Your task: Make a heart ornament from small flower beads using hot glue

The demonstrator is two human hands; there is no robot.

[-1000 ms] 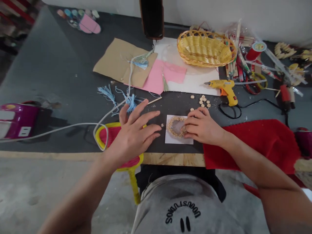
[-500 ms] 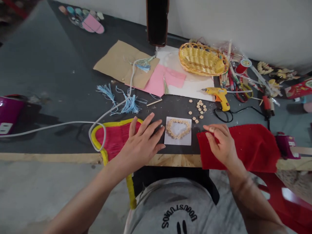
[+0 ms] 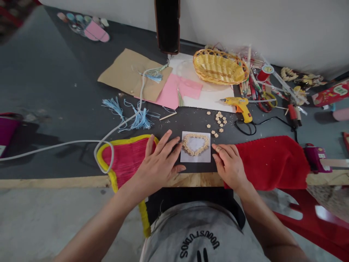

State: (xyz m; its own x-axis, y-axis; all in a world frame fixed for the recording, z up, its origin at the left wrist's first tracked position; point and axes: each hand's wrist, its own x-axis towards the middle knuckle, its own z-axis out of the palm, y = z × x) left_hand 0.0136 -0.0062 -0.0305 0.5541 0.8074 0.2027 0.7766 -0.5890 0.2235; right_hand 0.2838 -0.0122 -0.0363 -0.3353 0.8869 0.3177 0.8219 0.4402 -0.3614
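A square white card (image 3: 195,159) lies on the table edge in front of me, with small pale flower-shaped pieces forming a heart outline (image 3: 203,149) on it. Spread flat beside the card's left edge, my left hand (image 3: 156,162) is open, fingertips close to the card. My right hand (image 3: 231,165) is closed just right of the card, thumb and fingers drawn together; what they hold, if anything, is too small to make out. Several loose flower pieces (image 3: 221,118) lie beyond the card. Under my left forearm is a pink mat with yellow trim (image 3: 122,154).
A yellow glue gun (image 3: 242,106) lies behind the loose pieces, its black cable curling rightward. A wicker basket (image 3: 221,65) stands at the back on white board. Blue tassels (image 3: 142,118) and a white cord (image 3: 120,125) lie left. Red cloth (image 3: 272,162) covers the right edge.
My right hand has moved left from the red cloth toward the card's right edge. The left hand stays about where it was. The view has shifted slightly.
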